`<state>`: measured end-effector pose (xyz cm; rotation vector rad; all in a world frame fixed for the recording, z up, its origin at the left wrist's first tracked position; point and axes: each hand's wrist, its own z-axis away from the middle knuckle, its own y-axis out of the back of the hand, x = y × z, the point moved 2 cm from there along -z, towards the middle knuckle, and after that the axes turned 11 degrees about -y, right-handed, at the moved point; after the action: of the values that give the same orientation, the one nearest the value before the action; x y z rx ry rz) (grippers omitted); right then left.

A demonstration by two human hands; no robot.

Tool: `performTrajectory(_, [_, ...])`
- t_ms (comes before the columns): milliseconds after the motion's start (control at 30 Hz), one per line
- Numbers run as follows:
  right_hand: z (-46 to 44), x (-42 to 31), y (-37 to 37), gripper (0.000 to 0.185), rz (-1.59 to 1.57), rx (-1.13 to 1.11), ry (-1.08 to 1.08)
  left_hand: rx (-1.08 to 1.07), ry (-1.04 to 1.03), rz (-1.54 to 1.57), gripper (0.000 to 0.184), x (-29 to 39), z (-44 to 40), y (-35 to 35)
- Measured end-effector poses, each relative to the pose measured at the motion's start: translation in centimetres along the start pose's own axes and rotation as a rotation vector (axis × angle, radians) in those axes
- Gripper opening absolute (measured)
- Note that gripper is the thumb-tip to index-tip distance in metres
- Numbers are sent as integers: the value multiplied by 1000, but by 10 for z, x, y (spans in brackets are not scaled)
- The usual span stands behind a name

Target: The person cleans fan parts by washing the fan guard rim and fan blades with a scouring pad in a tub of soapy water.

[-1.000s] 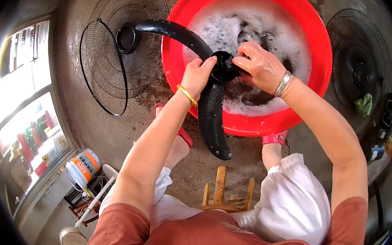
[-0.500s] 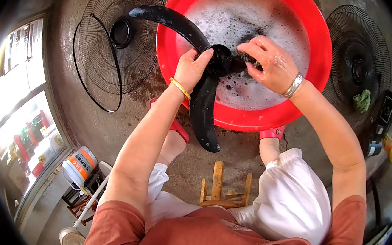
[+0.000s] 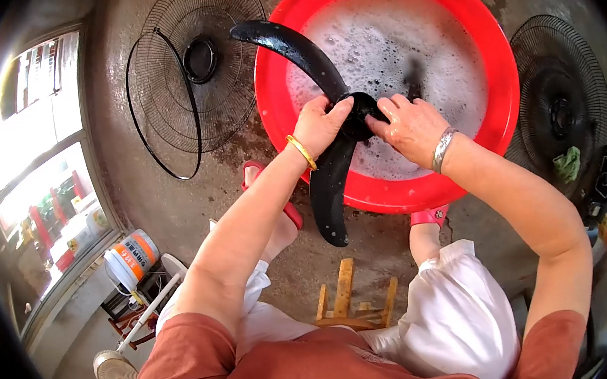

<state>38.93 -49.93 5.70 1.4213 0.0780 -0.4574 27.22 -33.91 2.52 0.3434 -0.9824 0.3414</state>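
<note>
A black fan blade is held over the near left rim of a red basin filled with foamy water. My left hand is closed on it beside the round hub, thumb on top. My right hand is curled at the hub's right side, its fingers around the root of another blade and a digit at the hub opening. Beyond those fingers a dark blade end shows against the suds. Whether a scrubber is tucked inside my right hand is hidden.
A wire fan grille with a black ring lies on the floor at left. Another grille lies at right, with a green cloth on it. A wooden stool is between my legs; a white bucket stands lower left.
My right hand has moved left and down onto the hub; the dark scrubber seen in it before no longer shows. My left hand keeps its hold. The whole view has shifted slightly.
</note>
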Motion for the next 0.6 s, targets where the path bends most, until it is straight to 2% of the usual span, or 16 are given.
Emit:
performTrajectory(100, [1, -3, -4, 22, 119, 88, 30, -3, 52, -80, 30, -7, -3, 3])
performTrajectory(167, [1, -7, -6, 20, 185, 166, 18, -2, 26, 37, 30, -1, -1, 0])
performTrajectory(233, [-1, -13, -8, 19, 237, 119, -24, 7, -24, 86, 34, 0, -2, -2])
performTrajectory(267, [0, -16, -8, 19, 265, 96, -48, 7, -76, -14, 34, 1, -3, -3])
performTrajectory(333, [0, -15, -3, 17, 67, -22, -193, 20, -183, -208, 33, 9, -2, -5])
performTrajectory(367, [-1, -12, 1, 17, -27, -80, -262, 23, -297, -196, 32, 14, -1, -8])
performTrajectory(467, [0, -13, 17, 18, -252, -204, -389, 62, -298, -137, 28, 21, 0, -13])
performTrajectory(533, [0, -8, 19, 30, -485, -266, -449, 82, -312, -68, 25, 19, -1, -14])
performTrajectory(600, [1, -5, 9, 36, -735, -281, -462, 97, -320, -161, 25, 24, 3, -11])
